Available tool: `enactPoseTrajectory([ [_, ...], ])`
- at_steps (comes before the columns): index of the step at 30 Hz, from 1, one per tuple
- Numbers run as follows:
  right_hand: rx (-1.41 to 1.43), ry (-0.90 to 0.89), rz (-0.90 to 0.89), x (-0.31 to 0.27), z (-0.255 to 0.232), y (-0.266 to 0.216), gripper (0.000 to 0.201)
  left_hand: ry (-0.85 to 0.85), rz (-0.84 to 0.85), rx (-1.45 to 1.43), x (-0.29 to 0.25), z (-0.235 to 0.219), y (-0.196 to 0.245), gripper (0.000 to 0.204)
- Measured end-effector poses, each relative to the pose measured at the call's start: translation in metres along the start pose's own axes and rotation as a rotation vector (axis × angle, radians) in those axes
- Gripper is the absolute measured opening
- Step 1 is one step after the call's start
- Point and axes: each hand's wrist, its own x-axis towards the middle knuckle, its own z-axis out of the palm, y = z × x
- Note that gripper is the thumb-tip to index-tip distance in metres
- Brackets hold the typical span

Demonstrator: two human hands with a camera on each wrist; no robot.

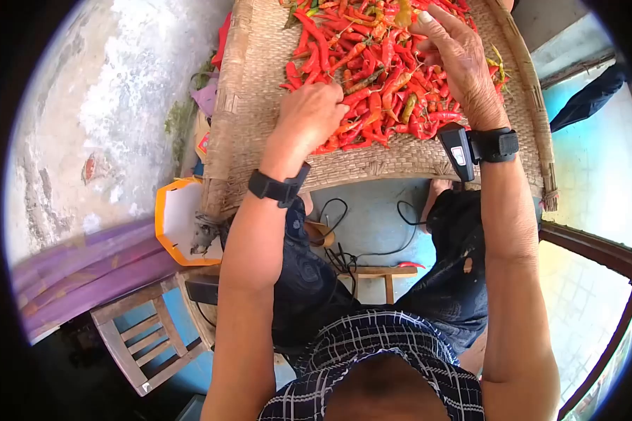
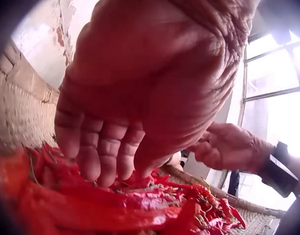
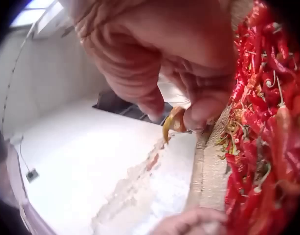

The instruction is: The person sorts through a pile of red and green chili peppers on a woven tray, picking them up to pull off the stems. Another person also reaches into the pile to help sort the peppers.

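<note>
The right hand (image 3: 162, 54) pinches a yellowish chili (image 3: 177, 121) above red chilies (image 1: 372, 77) on a woven tray (image 1: 249, 70); gentle pressure should prevent crushing. The left hand (image 1: 309, 116), fingers loose, touches the red chilies.

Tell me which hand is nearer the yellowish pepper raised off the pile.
Right: the right hand pinches the yellowish pepper; the left hand is apart from it, to the person's left, at the red peppers.

Window (image 2: 270, 117) glare, dark rounded edges
</note>
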Motion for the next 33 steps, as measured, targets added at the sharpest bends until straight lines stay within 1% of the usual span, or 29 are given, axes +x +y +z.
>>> enactPoseTrajectory([
  [2, -0.283, 0.024, -0.126, -0.007, 0.011, -0.007, 0.042, 0.095, 0.095, 0.151, 0.002, 0.010, 0.002, 0.016],
  [3, -0.238, 0.035, -0.116, -0.009, 0.025, 0.000, 0.042, 0.068, 0.089, 0.189, -0.002, 0.003, -0.005, 0.016],
  [5, -0.541, -0.319, -0.204, -0.017, 0.033, 0.014, 0.032, 0.124, 0.139, 0.173, 0.000, 0.011, -0.003, 0.014],
  [6, -0.547, -0.319, -0.199, -0.023, 0.038, 0.014, 0.032, 0.122, 0.142, 0.165, 0.000, 0.014, -0.001, 0.014],
  [8, -0.747, -0.493, -0.243, -0.034, 0.049, 0.009, 0.031, 0.137, 0.141, 0.129, 0.002, 0.015, 0.000, 0.014],
  [9, -0.752, -0.490, -0.248, -0.035, 0.051, 0.011, 0.031, 0.143, 0.145, 0.129, 0.004, 0.014, 0.000, 0.014],
  [11, -0.810, -0.422, -0.276, -0.037, 0.054, 0.020, 0.029, 0.136, 0.132, 0.075, 0.007, 0.012, 0.000, 0.013],
  [12, -0.769, -0.392, -0.312, -0.035, 0.054, 0.021, 0.030, 0.142, 0.135, 0.076, 0.009, 0.010, -0.001, 0.013],
  [13, -0.771, -0.391, -0.314, -0.034, 0.054, 0.022, 0.030, 0.178, 0.179, -0.009, 0.010, 0.008, -0.004, 0.012],
  [14, -0.836, -0.334, -0.390, -0.034, 0.054, 0.024, 0.027, 0.211, 0.223, -0.094, 0.011, 0.007, -0.006, 0.011],
  [15, -0.900, -0.278, -0.463, -0.035, 0.055, 0.023, 0.025, 0.208, 0.222, -0.096, 0.008, 0.002, -0.003, 0.011],
  [16, -0.900, -0.279, -0.459, -0.036, 0.055, 0.022, 0.025, 0.154, 0.217, -0.155, 0.006, -0.005, 0.002, 0.011],
  [17, -0.912, -0.337, -0.387, -0.037, 0.054, 0.019, 0.021, 0.102, 0.211, -0.213, 0.004, -0.011, 0.004, 0.010],
  [18, -0.921, -0.396, -0.316, -0.036, 0.054, 0.014, 0.019, 0.101, 0.210, -0.213, 0.004, -0.014, 0.003, 0.010],
  [19, -0.919, -0.398, -0.316, -0.035, 0.052, 0.010, 0.019, 0.138, 0.187, -0.254, 0.002, -0.018, 0.000, 0.010],
  [20, -0.839, -0.481, -0.225, -0.032, 0.048, 0.005, 0.019, 0.175, 0.166, -0.292, 0.001, -0.021, -0.004, 0.010],
  [21, -0.756, -0.561, -0.135, -0.029, 0.043, 0.001, 0.019, 0.174, 0.166, -0.288, -0.001, -0.023, -0.011, 0.010],
  [22, -0.802, -0.569, -0.060, -0.025, 0.037, -0.003, 0.024, 0.176, 0.167, -0.231, -0.002, -0.024, -0.020, 0.011],
  [23, -0.800, -0.569, -0.059, -0.020, 0.031, 0.000, 0.024, 0.178, 0.167, -0.175, -0.003, -0.024, -0.027, 0.012],
  [24, -0.579, -0.418, -0.069, -0.014, 0.024, 0.002, 0.026, 0.099, 0.149, -0.144, -0.006, -0.026, -0.026, 0.014],
  [25, -0.359, -0.267, -0.079, -0.010, 0.019, 0.005, 0.028, 0.098, 0.150, -0.144, -0.008, -0.023, -0.026, 0.014],
  [26, -0.358, -0.267, -0.080, -0.006, 0.012, 0.006, 0.028, 0.041, 0.160, -0.006, -0.009, -0.017, -0.028, 0.015],
  [27, -0.198, -0.084, -0.080, -0.002, 0.008, 0.002, 0.031, -0.017, 0.169, 0.133, -0.010, -0.014, -0.027, 0.017],
  [28, -0.035, 0.098, -0.081, -0.001, 0.006, -0.001, 0.035, -0.043, 0.147, 0.087, -0.009, -0.011, -0.026, 0.018],
  [29, -0.032, 0.100, -0.081, -0.001, 0.007, 0.000, 0.035, -0.045, 0.147, 0.090, -0.009, -0.011, -0.026, 0.018],
  [31, -0.280, 0.072, -0.145, -0.005, 0.014, 0.002, 0.030, -0.037, 0.185, 0.159, -0.010, -0.013, -0.021, 0.021],
  [32, -0.412, -0.058, -0.212, -0.008, 0.019, 0.006, 0.028, -0.039, 0.189, 0.160, -0.009, -0.012, -0.022, 0.021],
  [33, -0.525, -0.209, -0.098, -0.013, 0.023, -0.001, 0.024, -0.070, 0.204, 0.166, -0.009, -0.012, -0.024, 0.017],
])
